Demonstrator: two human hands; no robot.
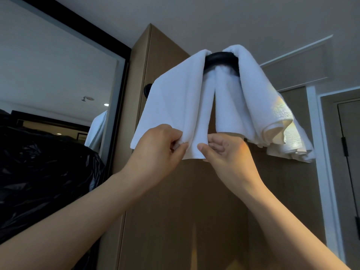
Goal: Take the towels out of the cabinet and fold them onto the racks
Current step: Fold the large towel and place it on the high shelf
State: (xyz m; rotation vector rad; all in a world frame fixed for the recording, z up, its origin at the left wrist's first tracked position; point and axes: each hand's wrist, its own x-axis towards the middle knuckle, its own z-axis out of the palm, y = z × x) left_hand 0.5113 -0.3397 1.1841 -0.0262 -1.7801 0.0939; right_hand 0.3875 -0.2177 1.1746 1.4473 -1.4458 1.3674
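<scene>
**Both hands pinch towel hem beneath black ring rack**

Seen from below, a white towel (175,98) hangs over the left side of a black ring rack (221,57) mounted at 12 o'clock in the view, against a tall wooden cabinet (165,45). The person's left hand (155,147) and right hand (228,152) meet just below the centre. Each clamps the towel's lower hem between thumb and curled fingers, the left hand at the hem's 9 o'clock side and the right at its 3 o'clock side, with a short stretch of cloth between them. Both forearms are bare and rise from 6 o'clock.

More white cloth, in bunched folds (259,98), drapes off the ring toward 3 o'clock, its lowest layers lit warm yellow. Whether it is the same towel or a second one cannot be told.

A black-framed mirror (48,75) fills the 9 o'clock side and reflects a strip of white cloth. A black plastic bag (39,172) sits at 8 o'clock. A small black knob (146,91) shows at the towel's left edge, and a door (348,152) stands at 3 o'clock.
</scene>
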